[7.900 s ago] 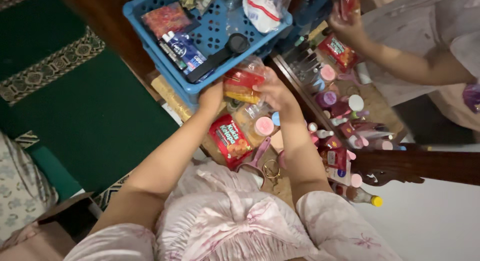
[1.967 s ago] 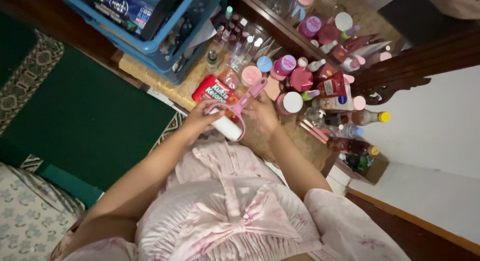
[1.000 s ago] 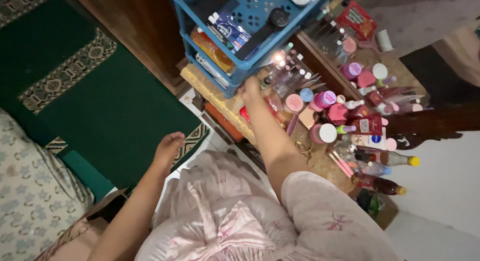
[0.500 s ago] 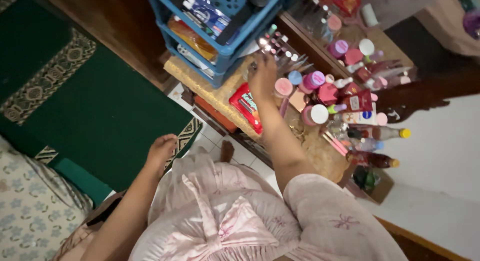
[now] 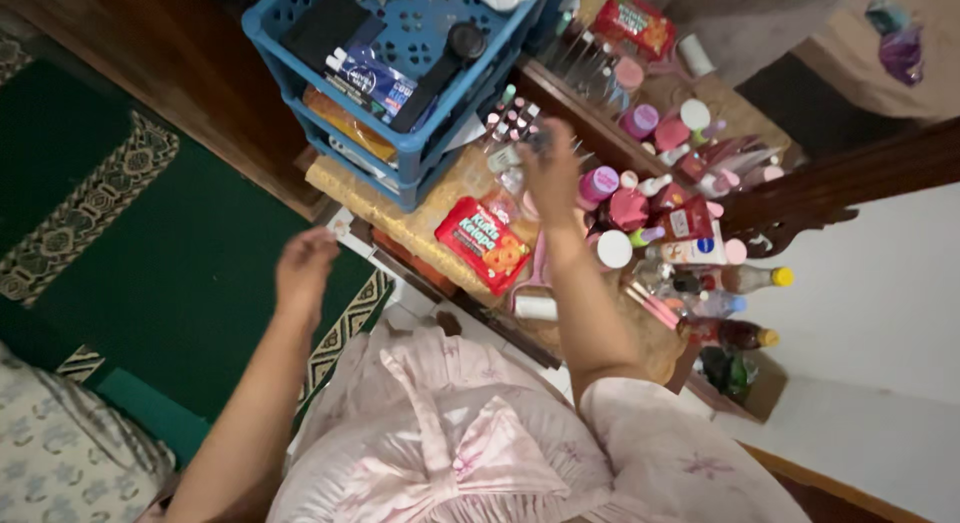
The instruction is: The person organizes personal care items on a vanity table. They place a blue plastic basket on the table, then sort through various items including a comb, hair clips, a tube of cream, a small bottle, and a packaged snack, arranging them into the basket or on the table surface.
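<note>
My right hand (image 5: pixel 551 169) reaches out over a cluttered dresser top (image 5: pixel 400 215), above a cluster of small pink-capped bottles (image 5: pixel 512 120) beside a blue plastic basket (image 5: pixel 300 111). Motion blur hides whether its fingers grip anything. A red snack packet (image 5: pixel 487 241) lies just left of my forearm, with a white tube (image 5: pixel 535 308) nearer to me. Pink-lidded jars (image 5: pixel 600 183) stand to the right of the hand. My left hand (image 5: pixel 305 267) hangs in the air over the green carpet (image 5: pixel 170 273), holding nothing, fingers loosely curled.
The basket holds a dark wallet-like item (image 5: pixel 325 28) and a blue packet (image 5: pixel 372 80). Bottles with yellow caps (image 5: pixel 775 278) and many jars crowd the right side by a carved wooden frame (image 5: pixel 830 183). Another person (image 5: pixel 900 43) is at the upper right.
My left hand has lifted from beside my lap up over the carpet. My right hand has stayed by the small bottles, shifting slightly right.
</note>
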